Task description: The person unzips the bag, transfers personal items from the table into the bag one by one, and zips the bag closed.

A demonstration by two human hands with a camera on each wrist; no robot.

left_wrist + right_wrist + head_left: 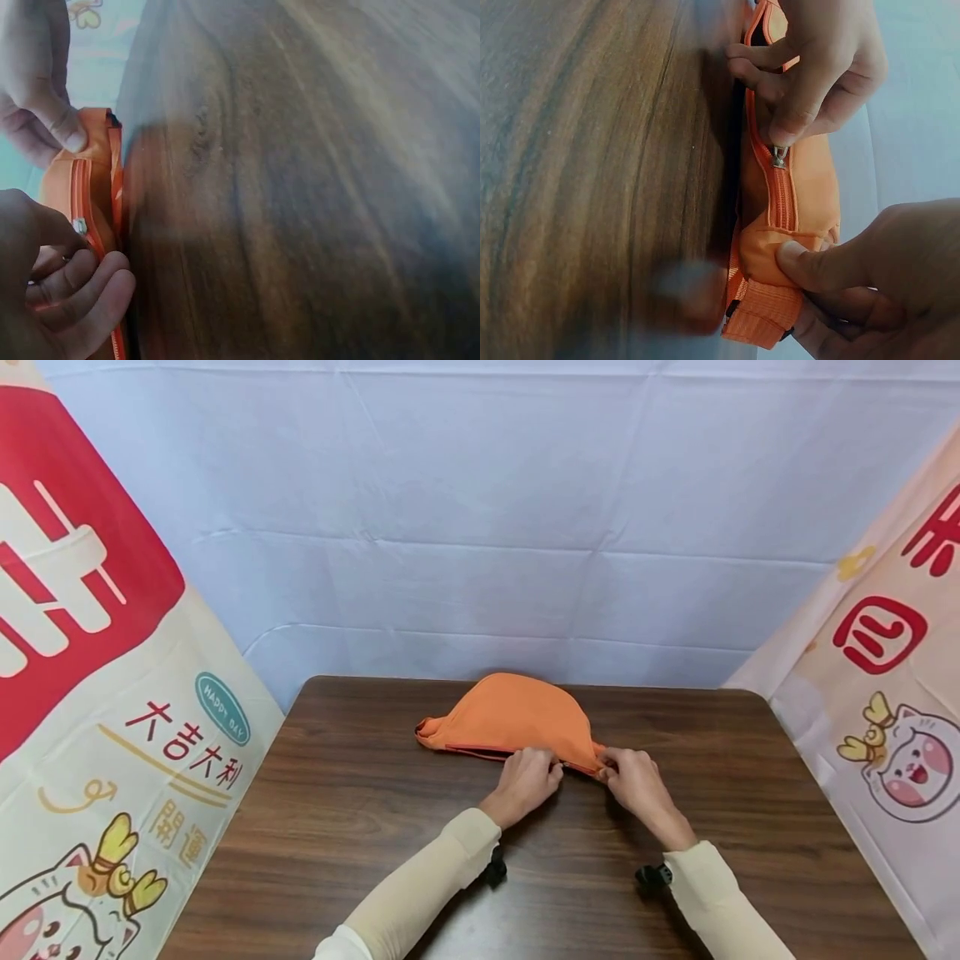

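Note:
An orange waist bag (525,714) lies near the far edge of the table, its curved side facing away. Along its near side runs a zipper (782,199) with teeth meshed near the right end; on the other side of the slider (778,156) a dark gap shows. My left hand (528,781) pinches the zipper pull at that slider, thumb against the metal. With thumb and fingers, my right hand (637,781) grips the bag's right end, beside the orange webbing strap (761,311). Part of the pull is hidden under the left fingers.
The brown wood-grain table (360,810) has rounded far corners. A pale cloth backdrop (480,527) hangs behind it, with printed banners (172,777) at both sides. Dark wrist devices (652,878) sit below both wrists.

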